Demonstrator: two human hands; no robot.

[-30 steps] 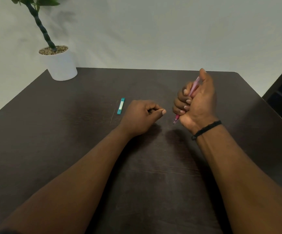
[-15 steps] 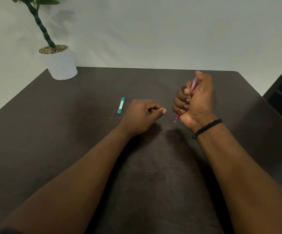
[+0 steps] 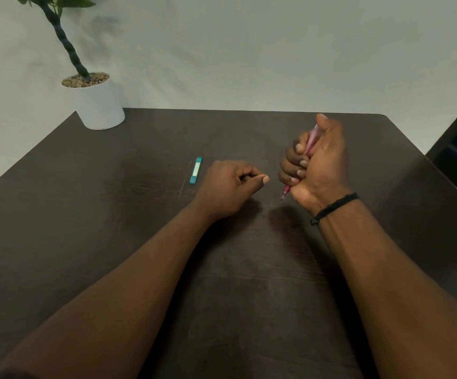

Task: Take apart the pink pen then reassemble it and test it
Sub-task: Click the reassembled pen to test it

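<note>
Your right hand (image 3: 316, 166) is wrapped in a full fist around the pink pen (image 3: 309, 142), holding it upright and slightly tilted above the dark wooden table (image 3: 249, 269), thumb pressed on its top end. The pen's tip (image 3: 283, 197) points down, just below the heel of your palm; whether it touches the surface cannot be told. A black cord bracelet (image 3: 334, 207) circles that wrist. Your left hand (image 3: 228, 187) rests on the table just beside it, fingers curled in, thumb against the index finger; whether it holds anything cannot be told. A teal stick (image 3: 196, 170) lies flat near your left hand. 1 white potted plant (image 3: 98, 102) stands at the far left corner.
</note>
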